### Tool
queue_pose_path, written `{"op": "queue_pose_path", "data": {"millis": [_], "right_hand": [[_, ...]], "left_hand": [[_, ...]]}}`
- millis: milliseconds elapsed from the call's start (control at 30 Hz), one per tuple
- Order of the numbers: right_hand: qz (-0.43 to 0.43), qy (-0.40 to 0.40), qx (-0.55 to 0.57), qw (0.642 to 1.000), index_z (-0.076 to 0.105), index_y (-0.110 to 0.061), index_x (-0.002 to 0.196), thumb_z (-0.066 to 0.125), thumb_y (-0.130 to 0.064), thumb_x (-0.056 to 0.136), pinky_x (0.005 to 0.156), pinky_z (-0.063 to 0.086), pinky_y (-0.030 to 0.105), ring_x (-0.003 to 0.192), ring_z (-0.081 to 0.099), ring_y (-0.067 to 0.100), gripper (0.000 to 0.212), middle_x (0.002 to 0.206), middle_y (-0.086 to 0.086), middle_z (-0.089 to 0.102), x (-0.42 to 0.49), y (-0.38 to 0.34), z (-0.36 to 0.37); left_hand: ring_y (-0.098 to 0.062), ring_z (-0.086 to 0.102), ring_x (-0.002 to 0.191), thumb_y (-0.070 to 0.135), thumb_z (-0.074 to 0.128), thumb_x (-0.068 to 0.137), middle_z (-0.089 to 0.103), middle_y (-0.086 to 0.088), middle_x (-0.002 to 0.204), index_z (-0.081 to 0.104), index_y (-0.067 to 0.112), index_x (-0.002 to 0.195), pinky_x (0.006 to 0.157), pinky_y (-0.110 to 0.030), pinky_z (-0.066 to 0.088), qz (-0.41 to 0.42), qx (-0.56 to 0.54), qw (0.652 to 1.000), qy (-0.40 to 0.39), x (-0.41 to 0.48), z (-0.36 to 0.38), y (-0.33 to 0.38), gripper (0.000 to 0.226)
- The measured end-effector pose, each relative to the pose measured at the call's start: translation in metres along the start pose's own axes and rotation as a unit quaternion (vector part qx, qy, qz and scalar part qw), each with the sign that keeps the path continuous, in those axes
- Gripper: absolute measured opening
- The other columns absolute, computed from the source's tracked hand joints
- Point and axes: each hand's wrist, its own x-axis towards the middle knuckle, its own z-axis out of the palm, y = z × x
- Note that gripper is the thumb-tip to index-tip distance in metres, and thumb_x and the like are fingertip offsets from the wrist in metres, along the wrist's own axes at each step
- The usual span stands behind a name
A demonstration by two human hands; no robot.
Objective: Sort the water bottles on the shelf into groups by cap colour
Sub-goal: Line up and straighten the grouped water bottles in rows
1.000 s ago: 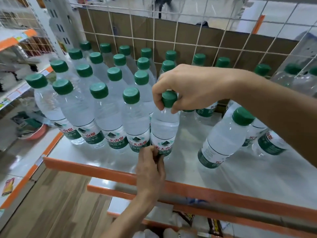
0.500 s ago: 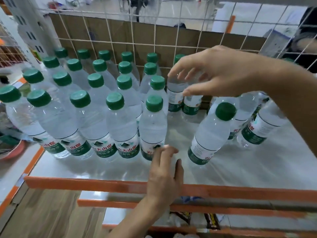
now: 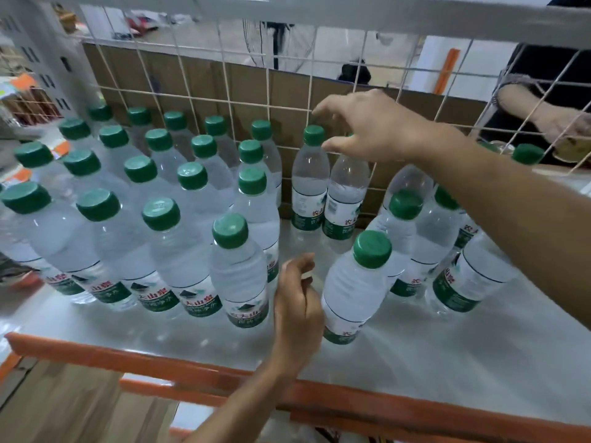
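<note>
The right hand (image 3: 367, 126) reaches with fingers spread, holding nothing, over the cap of a back bottle (image 3: 309, 183) standing against the wire grid (image 3: 224, 100). The left hand (image 3: 297, 311) hangs loosely curled and empty between the packed green-capped block (image 3: 128, 193) and a loose bottle (image 3: 355, 286). The step looks like fetching the next stray; the fingers must close on its neck and carry it leftward.

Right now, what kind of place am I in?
Probably a shop or stockroom: many identical green-capped bottles stand in rows on a metal shelf with an orange edge and a wire grid back.
</note>
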Motion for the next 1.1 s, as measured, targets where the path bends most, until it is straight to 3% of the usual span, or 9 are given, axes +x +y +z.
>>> {"op": "queue_pose_path", "data": {"millis": [67,200,267,367,567,767,867,967,1100], "right_hand": [[-0.006,-0.043,-0.053,0.998,0.04,-0.023,0.139,0.06,-0.032,0.089,0.093,0.044,0.037,0.114,0.053,0.027,0.054,0.132,0.009,0.054,0.015,0.0,0.01],[-0.004,-0.057,-0.118,0.991,0.044,-0.023,0.13,0.058,-0.031,0.091,0.07,0.043,0.036,0.092,0.052,0.032,0.043,0.116,0.014,0.054,0.035,-0.001,0.021],[0.001,-0.038,-0.109,0.993,0.047,-0.019,0.123,0.058,-0.027,0.091,0.067,0.041,0.036,0.084,0.049,0.028,0.035,0.105,0.011,0.052,0.041,-0.002,0.021],[0.008,-0.028,-0.101,0.994,0.049,-0.016,0.117,0.06,-0.031,0.089,0.068,0.04,0.036,0.084,0.048,0.027,0.033,0.106,0.013,0.054,0.048,-0.001,0.022],[0.026,-0.014,-0.111,0.993,0.048,-0.011,0.109,0.056,-0.038,0.091,0.064,0.036,0.035,0.079,0.047,0.028,0.034,0.09,0.009,0.047,0.051,0.001,0.023],[0.045,-0.005,-0.116,0.992,0.04,-0.011,0.121,0.055,-0.044,0.09,0.063,0.038,0.037,0.08,0.047,0.028,0.048,0.091,0.008,0.047,0.044,0.003,0.023],[0.062,-0.035,-0.122,0.99,0.041,-0.01,0.122,0.065,-0.047,0.081,0.068,0.042,0.036,0.088,0.049,0.026,0.06,0.099,0.008,0.053,0.035,0.017,0.016],[0.077,-0.107,-0.092,0.987,0.04,-0.017,0.134,0.071,-0.043,0.077,0.077,0.042,0.033,0.105,0.053,0.029,0.07,0.123,0.011,0.055,0.023,0.027,0.01],[0.008,-0.008,-0.042,0.999,0.038,-0.025,0.139,0.068,-0.038,0.081,0.097,0.042,0.04,0.12,0.05,0.027,0.067,0.134,0.007,0.054,0.025,0.011,0.007]], "left_hand": [[-0.014,0.061,0.1,0.006,0.041,0.077,0.065,0.0,0.104,0.059,0.02,0.107,0.085,-0.033,0.05,-0.018,-0.003,1.0,-0.018,0.001,0.001,-0.004,0.037],[-0.015,0.065,0.091,-0.004,0.044,0.073,0.069,0.002,0.096,0.062,0.014,0.104,0.076,-0.032,0.053,-0.002,-0.016,0.997,-0.078,-0.008,-0.002,-0.006,0.04],[-0.014,0.064,0.097,-0.005,0.043,0.068,0.069,0.003,0.101,0.061,0.017,0.108,0.082,-0.033,0.054,0.001,-0.007,0.994,-0.105,-0.009,-0.005,-0.01,0.049],[-0.009,0.061,0.106,0.012,0.045,0.065,0.065,0.003,0.111,0.055,0.019,0.115,0.088,-0.029,0.051,-0.001,0.014,0.989,-0.149,-0.011,-0.013,-0.019,0.051],[-0.004,0.053,0.116,0.003,0.058,0.063,0.056,0.003,0.124,0.043,0.015,0.131,0.094,-0.019,0.044,0.016,0.042,0.968,-0.248,-0.017,-0.019,-0.02,0.071],[-0.009,0.047,0.124,0.021,0.078,0.066,0.05,0.008,0.13,0.038,0.024,0.135,0.101,-0.026,0.041,0.039,0.068,0.962,-0.263,-0.017,-0.016,-0.023,0.08],[-0.004,0.052,0.118,0.024,0.08,0.064,0.054,0.014,0.124,0.043,0.037,0.127,0.096,-0.023,0.044,0.05,0.073,0.968,-0.235,-0.015,-0.013,-0.022,0.074],[-0.002,0.054,0.113,0.026,0.08,0.063,0.056,0.019,0.119,0.043,0.046,0.121,0.092,-0.022,0.046,0.047,0.081,0.97,-0.224,-0.013,-0.014,-0.023,0.072],[-0.007,0.055,0.115,0.028,0.081,0.063,0.057,0.014,0.121,0.047,0.028,0.126,0.092,-0.036,0.048,0.041,0.075,0.969,-0.232,-0.014,-0.014,-0.029,0.072]]}}
